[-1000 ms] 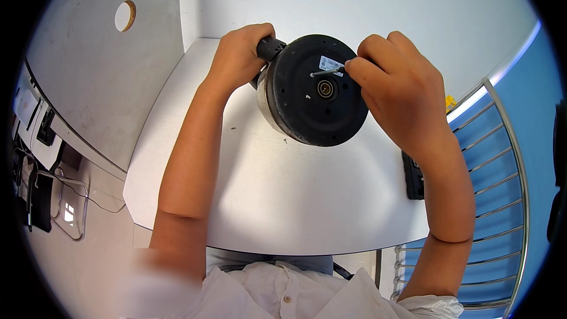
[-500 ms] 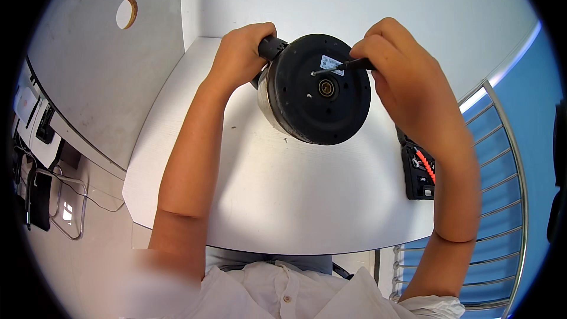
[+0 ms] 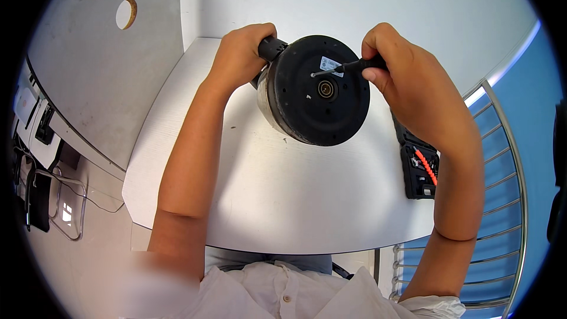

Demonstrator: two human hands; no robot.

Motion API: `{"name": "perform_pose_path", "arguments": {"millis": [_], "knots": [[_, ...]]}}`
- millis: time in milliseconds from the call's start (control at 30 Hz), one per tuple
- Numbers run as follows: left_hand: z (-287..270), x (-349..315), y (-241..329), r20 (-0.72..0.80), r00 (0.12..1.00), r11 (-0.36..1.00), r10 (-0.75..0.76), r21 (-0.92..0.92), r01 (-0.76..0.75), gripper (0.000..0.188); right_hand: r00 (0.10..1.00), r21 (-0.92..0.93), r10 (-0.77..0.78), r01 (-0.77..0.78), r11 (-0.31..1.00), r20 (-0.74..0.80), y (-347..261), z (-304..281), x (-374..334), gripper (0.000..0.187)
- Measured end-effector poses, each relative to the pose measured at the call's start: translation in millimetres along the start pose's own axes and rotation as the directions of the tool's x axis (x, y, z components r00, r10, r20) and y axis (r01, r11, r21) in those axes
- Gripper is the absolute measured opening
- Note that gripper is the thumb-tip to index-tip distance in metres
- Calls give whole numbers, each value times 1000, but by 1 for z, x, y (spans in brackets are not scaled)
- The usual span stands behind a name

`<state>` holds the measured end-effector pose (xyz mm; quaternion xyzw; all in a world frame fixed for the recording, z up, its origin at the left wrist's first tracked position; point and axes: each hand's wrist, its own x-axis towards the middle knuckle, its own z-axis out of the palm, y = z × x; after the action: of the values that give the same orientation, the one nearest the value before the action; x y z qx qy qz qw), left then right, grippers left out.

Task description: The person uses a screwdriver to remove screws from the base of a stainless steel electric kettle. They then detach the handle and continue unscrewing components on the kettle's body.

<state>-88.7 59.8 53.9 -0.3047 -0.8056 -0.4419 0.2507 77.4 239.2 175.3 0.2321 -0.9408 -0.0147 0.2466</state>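
An electric kettle [image 3: 319, 119] is tipped over the table so that its round black base faces me. The base has a pale label, a ring-shaped brass-coloured connector near its middle and several small screw holes. My left hand [image 3: 241, 53] is closed around the black handle at the kettle's upper left. In my right hand [image 3: 407, 74], on the other side, is a black-handled screwdriver [image 3: 357, 65]. Its thin metal shaft crosses the label, and the tip rests at a screw spot left of and above the connector.
The white table [image 3: 295, 201] has a curved front edge close to my body. An open black tool case [image 3: 418, 183] with an orange flexible shaft [image 3: 425, 165] lies at the right, partly behind my forearm. A metal railing [image 3: 512, 142] stands beyond. A grey panel [image 3: 88, 77] rises at the left.
My right hand has shifted slightly right and turned, with its fingers placed differently on the screwdriver handle. The tip stays at the same spot. My left hand and the kettle have hardly moved.
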Motion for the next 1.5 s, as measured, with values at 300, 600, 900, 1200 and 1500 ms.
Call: {"name": "perform_pose_path", "arguments": {"millis": [300,600,900,1200,1500], "knots": [[2,0,3,-28,994,990,108,96,-105,19,981,-22,-88,86,996,-173,-1,8,0,23],[1,1,4,-7,999,996,37,81,-37,20,993,-234,115,-121,965,-39,-1,2,0,22],[2,2,0,-12,1000,996,-9,94,10,22,999,-109,0,-4,994,-35,7,3,-7,26],[2,3,0,-27,999,996,21,90,-19,21,986,-122,-59,40,992,-155,14,10,-6,24],[3,-1,13,-7,998,994,67,92,-66,21,998,-214,52,-55,975,-22,3,-4,8,24]]}}
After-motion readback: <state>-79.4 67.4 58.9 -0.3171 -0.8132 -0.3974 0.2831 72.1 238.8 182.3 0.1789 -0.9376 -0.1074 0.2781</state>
